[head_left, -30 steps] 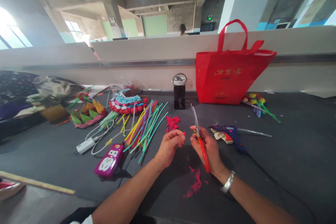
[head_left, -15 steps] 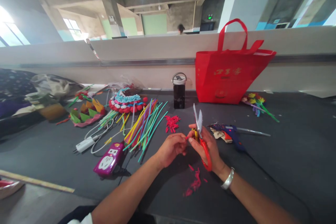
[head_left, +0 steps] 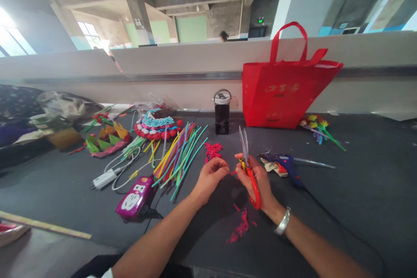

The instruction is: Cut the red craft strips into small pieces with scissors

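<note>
My right hand [head_left: 257,180] grips red-handled scissors [head_left: 250,178], their blades pointing up and nearly closed. My left hand [head_left: 210,177] is pinched shut just left of the blades, on a small red piece I can barely make out. Red snippets [head_left: 240,227] lie on the dark table [head_left: 358,191] below my hands. A second heap of red bits [head_left: 212,150] sits just beyond my left hand.
A bundle of coloured sticks [head_left: 177,154], a purple power strip [head_left: 134,197] and a white charger [head_left: 104,179] lie to the left. A blue glue gun [head_left: 283,163] rests to the right. A dark bottle [head_left: 222,113] and red tote bag [head_left: 283,91] stand behind.
The scissor blades spread apart half a second ago and have come nearly together again. My left hand has stayed close to the blades, shifting slightly.
</note>
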`<state>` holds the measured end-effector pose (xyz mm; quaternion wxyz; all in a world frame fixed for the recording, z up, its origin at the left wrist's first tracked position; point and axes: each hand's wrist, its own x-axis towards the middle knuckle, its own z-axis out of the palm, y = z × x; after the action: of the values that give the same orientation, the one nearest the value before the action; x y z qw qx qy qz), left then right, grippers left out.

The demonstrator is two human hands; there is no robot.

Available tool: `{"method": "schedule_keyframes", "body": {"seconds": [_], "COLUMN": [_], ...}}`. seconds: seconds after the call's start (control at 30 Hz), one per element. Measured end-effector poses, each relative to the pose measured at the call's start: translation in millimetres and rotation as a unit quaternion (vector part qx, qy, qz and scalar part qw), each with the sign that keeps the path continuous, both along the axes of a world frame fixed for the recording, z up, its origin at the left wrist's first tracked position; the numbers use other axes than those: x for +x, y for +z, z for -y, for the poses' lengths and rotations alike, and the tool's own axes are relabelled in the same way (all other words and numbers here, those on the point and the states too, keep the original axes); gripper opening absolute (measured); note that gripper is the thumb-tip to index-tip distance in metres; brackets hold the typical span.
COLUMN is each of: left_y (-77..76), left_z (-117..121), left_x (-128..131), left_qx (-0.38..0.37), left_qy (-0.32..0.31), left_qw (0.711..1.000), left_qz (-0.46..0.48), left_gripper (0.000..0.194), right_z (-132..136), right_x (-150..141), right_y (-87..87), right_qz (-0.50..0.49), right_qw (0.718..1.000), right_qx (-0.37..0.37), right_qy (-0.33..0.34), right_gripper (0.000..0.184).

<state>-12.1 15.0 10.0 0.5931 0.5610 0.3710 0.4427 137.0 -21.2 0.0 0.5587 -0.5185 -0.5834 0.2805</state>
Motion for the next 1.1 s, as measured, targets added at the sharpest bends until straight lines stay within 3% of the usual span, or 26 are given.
{"method": "schedule_keyframes", "body": {"seconds": [0.27, 0.57, 0.73, 0.87, 1.0, 1.1], "left_y": [3.0, -0.8, -0.2, -1.2, -1.0, 2.2], "left_z": [4, 4, 4, 2, -1, -3], "left_x": [1, 3, 2, 0, -1, -2], "left_qx": [0.182, 0.180, 0.109, 0.007, -0.057, -0.083], "left_qy": [0.007, 0.018, 0.003, -0.004, -0.006, 0.005], "left_qw": [0.974, 0.972, 0.986, 1.000, 0.991, 0.976], "left_qz": [-0.134, -0.147, -0.122, -0.017, 0.123, 0.203], "left_gripper": [0.003, 0.006, 0.006, 0.010, 0.013, 0.015], "right_z": [-2, 0, 2, 0, -1, 0], "right_x": [0, -1, -4, 0, 2, 0], "right_y": [-5.1, -4.9, -3.8, -0.8, -2.3, -10.7], "right_qz": [0.018, 0.019, -0.006, -0.024, 0.056, 0.115], "right_qw": [1.000, 1.000, 1.000, 0.999, 0.995, 0.990], "right_qx": [0.017, 0.011, 0.007, 0.001, 0.021, 0.035], "right_qy": [-0.019, -0.005, -0.013, -0.044, -0.082, -0.072], "right_gripper": [0.027, 0.026, 0.027, 0.029, 0.025, 0.031]}}
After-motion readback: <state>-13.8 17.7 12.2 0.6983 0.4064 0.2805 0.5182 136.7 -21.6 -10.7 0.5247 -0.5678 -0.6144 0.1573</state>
